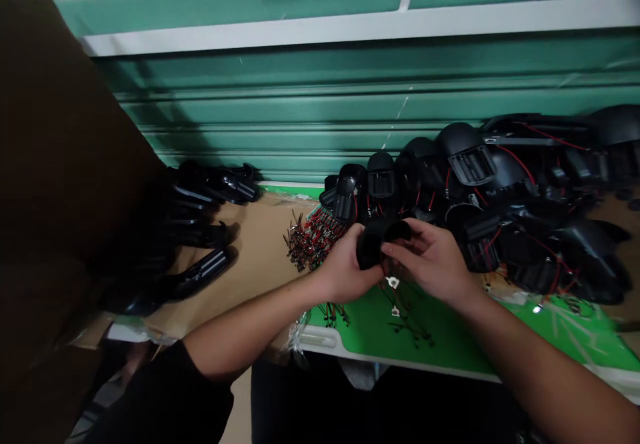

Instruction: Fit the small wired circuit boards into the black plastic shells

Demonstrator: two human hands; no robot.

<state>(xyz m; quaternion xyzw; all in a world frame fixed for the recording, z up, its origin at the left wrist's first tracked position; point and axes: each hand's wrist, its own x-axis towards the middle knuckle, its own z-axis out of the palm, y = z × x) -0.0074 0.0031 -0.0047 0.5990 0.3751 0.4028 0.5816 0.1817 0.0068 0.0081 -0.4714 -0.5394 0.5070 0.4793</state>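
A black plastic housing [371, 244] is held up above the green board between both hands. My left hand [347, 271] is closed round its left side, thumb underneath. On the other side my right hand [433, 257] grips the rim, fingers at the housing's opening. Thin wires dangle below it, carrying two small white pieces [393, 283]. What the right fingertips touch inside cannot be made out. Just behind the left hand lies a bundle of red and black wires [315, 237].
Black housings with battery slots and red wires [470, 157] are heaped at the back and right. More black parts [200, 274] lie on cardboard [260, 231] at left, beside a tall carton [65, 131]. Loose wires [415, 331] rest on the green board [365, 331]. A green corrugated wall [280, 111] stands behind.
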